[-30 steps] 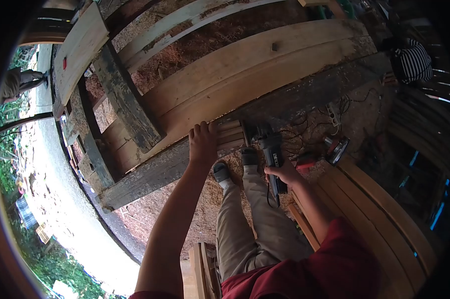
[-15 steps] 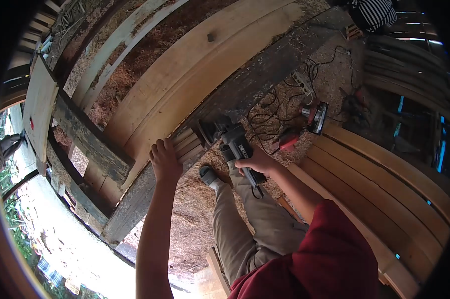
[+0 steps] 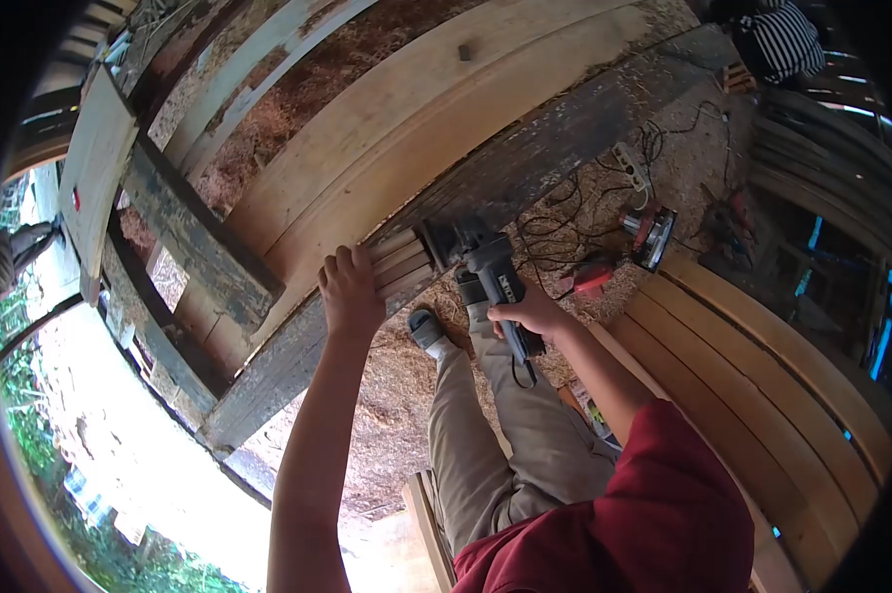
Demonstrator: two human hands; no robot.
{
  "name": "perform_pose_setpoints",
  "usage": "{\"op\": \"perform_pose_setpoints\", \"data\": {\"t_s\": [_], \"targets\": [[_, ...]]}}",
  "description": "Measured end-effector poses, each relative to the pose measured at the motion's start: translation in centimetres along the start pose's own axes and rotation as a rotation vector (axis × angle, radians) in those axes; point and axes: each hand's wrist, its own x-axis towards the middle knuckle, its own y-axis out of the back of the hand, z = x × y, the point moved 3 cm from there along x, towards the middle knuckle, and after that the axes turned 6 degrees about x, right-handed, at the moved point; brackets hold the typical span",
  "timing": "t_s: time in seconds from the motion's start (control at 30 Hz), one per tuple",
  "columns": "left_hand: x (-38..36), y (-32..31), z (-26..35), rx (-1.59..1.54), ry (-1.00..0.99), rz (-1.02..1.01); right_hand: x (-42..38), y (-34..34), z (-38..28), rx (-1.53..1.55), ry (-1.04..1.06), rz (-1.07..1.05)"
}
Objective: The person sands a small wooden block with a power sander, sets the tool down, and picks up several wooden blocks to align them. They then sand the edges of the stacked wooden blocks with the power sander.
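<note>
The grey power tool [image 3: 493, 277] sits against the end of the wood strips [image 3: 404, 259] on the dark beam [image 3: 525, 158], gripped by the right hand [image 3: 533, 314]. The left hand [image 3: 349, 292] lies flat, pressing the strips. Since a moment ago both hands have kept their hold; only the view shifted.

A red power tool [image 3: 651, 235] and white power strip [image 3: 631, 166] lie on the sawdust-covered floor [image 3: 387, 435] beside stacked planks [image 3: 762, 366].

The left arm reaches straight toward 12 o'clock, the left hand [image 3: 350, 289] lying flat, fingers together. The right arm bends toward 10 o'clock, the right hand [image 3: 532, 314] curled in a closed grip.
</note>
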Motion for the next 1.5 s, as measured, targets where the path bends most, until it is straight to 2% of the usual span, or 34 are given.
{"op": "perform_pose_setpoints", "data": {"t_s": [0.23,1.5], "targets": [[0.0,0.2,0.0,0.011,0.007,-0.043,-0.4,-0.3,-1.0,-0.038,-0.024,0.010],[-0.1,-0.4,-0.2,0.031,-0.017,-0.003,-0.6,-1.0,-1.2,-0.063,0.009,0.081]]}}
